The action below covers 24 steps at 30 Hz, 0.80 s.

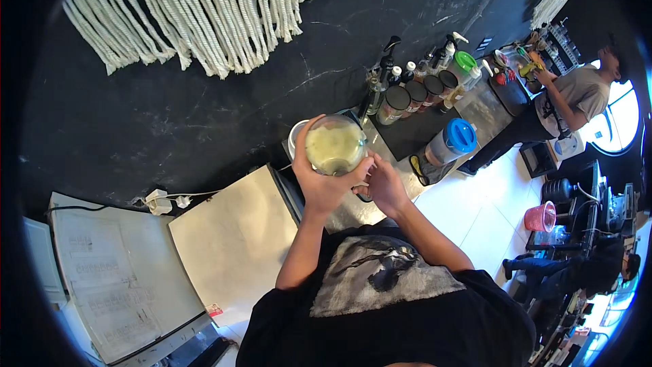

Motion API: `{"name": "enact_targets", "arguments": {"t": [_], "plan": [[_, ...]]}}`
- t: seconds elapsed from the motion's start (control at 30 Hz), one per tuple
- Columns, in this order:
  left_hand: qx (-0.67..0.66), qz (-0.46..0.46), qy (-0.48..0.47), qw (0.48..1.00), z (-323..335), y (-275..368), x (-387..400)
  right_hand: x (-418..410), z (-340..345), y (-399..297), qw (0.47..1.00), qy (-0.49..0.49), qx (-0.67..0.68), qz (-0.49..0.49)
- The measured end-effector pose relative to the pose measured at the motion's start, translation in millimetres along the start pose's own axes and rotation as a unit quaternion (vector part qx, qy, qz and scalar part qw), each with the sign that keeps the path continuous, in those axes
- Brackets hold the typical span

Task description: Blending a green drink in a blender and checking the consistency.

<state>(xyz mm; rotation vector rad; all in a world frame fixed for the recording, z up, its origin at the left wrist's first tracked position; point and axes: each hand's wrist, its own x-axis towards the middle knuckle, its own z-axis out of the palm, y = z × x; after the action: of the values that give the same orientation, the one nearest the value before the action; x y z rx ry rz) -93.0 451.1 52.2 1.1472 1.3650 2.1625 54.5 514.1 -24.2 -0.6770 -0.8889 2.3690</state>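
Note:
A clear round container [335,143] with pale yellow-green contents is held up in front of me, over the counter [351,214]. My left hand [318,178] is wrapped around its left and lower side. Just below its right side, my right hand [384,183] has bent fingers close to the container and the left thumb; whether it grips anything cannot be told. A white round vessel [295,137] is partly hidden behind the left hand. Right of the hands, a pitcher with a blue lid [458,136] stands beside a dark cloth [432,169].
Jars with black lids [396,98], pump bottles [389,56] and a green-lidded container [464,62] line the dark wall. White-topped appliances [234,239] stand left. One person [570,97] handles something yellow at the counter's far end; another person [580,270] is at the far right. White rope fringe [204,15] hangs above.

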Motion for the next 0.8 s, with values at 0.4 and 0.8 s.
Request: {"name": "enact_targets", "arguments": {"t": [0.4,0.8], "plan": [[0.037,0.009,-0.019,0.999,1.7,-0.7,0.7,1.2,-13.8,2.7,1.000,0.024,-0.002,-0.010],[0.039,-0.010,-0.013,0.999,0.1,-9.6,-1.1,2.0,-17.1,2.4,0.999,0.038,-0.013,-0.016]]}}
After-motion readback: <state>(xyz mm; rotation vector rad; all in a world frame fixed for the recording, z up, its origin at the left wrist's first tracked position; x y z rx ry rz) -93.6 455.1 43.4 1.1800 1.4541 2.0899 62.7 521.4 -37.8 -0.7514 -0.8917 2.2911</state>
